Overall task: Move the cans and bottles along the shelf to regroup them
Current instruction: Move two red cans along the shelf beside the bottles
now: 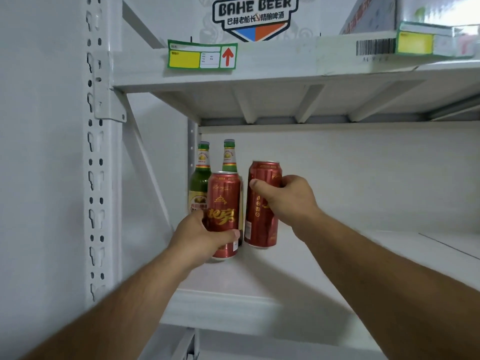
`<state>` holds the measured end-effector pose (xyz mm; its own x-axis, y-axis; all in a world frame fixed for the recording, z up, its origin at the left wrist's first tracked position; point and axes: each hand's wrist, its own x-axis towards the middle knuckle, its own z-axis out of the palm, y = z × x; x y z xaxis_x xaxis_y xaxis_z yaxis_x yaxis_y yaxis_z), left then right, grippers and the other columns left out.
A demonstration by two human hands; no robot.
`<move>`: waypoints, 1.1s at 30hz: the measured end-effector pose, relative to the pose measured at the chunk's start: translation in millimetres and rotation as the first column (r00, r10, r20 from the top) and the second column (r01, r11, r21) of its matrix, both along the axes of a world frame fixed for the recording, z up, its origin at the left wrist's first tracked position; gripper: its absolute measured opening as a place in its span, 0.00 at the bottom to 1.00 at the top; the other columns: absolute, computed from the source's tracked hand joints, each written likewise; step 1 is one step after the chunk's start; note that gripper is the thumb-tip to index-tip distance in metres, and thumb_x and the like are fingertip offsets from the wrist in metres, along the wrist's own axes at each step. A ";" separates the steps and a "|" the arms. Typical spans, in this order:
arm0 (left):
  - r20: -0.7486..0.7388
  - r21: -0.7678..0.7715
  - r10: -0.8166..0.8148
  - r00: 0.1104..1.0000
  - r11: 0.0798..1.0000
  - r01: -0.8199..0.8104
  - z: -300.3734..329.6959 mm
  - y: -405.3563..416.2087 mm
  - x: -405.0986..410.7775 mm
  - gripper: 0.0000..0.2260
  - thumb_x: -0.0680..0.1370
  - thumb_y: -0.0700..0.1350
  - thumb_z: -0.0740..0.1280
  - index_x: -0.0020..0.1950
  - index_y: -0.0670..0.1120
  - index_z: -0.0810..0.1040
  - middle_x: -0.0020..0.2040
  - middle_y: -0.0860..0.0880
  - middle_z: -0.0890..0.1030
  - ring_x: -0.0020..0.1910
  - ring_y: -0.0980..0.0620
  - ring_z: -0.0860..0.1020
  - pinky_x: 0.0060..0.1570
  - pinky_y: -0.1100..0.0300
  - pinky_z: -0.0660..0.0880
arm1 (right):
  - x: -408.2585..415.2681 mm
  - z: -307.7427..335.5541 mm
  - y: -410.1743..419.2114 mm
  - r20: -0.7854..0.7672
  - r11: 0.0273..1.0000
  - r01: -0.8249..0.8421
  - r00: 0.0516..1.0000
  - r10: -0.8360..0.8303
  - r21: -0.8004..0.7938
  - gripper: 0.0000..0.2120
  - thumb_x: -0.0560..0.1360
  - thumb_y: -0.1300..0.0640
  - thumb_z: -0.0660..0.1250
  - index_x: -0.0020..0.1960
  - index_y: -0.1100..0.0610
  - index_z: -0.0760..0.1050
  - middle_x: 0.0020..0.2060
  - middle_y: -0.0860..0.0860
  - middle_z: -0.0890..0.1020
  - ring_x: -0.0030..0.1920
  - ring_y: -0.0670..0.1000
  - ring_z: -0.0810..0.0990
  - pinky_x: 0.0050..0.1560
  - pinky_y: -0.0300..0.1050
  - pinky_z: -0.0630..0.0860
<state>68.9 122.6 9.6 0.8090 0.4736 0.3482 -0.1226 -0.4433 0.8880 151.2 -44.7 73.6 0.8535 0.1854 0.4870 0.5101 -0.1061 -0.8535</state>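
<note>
Two white metal shelves (337,261) fill the view, the upper one bearing a BAHE BEER carton (255,16) and a yellow price tag (201,56) on its edge. At the lower shelf's back left corner stand two green beer bottles (200,178), upright, side by side. Just in front of them are two red cans. The left hand (205,236) grips the left can (224,211) low on its body. The right hand (285,196) clasps the right can (261,203) near its top; whether its base touches the shelf is unclear.
</note>
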 end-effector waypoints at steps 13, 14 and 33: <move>-0.008 0.020 -0.241 0.970 0.970 0.241 8.5 -129.3 27.3 0.24 0.70 0.49 0.82 0.60 0.54 0.76 0.52 0.55 0.82 0.53 0.52 0.81 0.58 0.52 0.78 | -16.8 12.8 -160.4 0.040 0.982 0.184 0.982 -0.186 0.053 0.19 0.72 0.44 0.76 0.55 0.55 0.78 0.44 0.50 0.84 0.44 0.50 0.84 0.43 0.45 0.79; -0.009 0.027 -0.253 0.967 0.967 0.253 9.8 -144.4 29.1 0.24 0.69 0.50 0.82 0.61 0.54 0.76 0.52 0.55 0.82 0.54 0.51 0.81 0.59 0.50 0.78 | -19.4 13.7 -176.1 0.043 0.979 0.194 0.980 -0.196 0.056 0.19 0.72 0.44 0.76 0.55 0.55 0.78 0.44 0.50 0.84 0.44 0.50 0.84 0.42 0.45 0.79; 0.006 0.071 -0.500 0.866 0.864 0.498 9.3 -462.5 61.6 0.25 0.67 0.50 0.84 0.61 0.51 0.80 0.53 0.52 0.85 0.51 0.51 0.84 0.53 0.52 0.80 | -51.6 15.9 -489.2 0.090 0.906 0.423 0.902 -0.423 0.020 0.13 0.71 0.43 0.75 0.46 0.49 0.76 0.43 0.49 0.85 0.42 0.49 0.85 0.37 0.43 0.78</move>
<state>130.6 -340.0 18.9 0.9223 -0.0156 0.3861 -0.3635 -0.3736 0.8534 99.6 -533.9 89.5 0.8040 -0.1832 0.5657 0.4921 -0.3289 -0.8060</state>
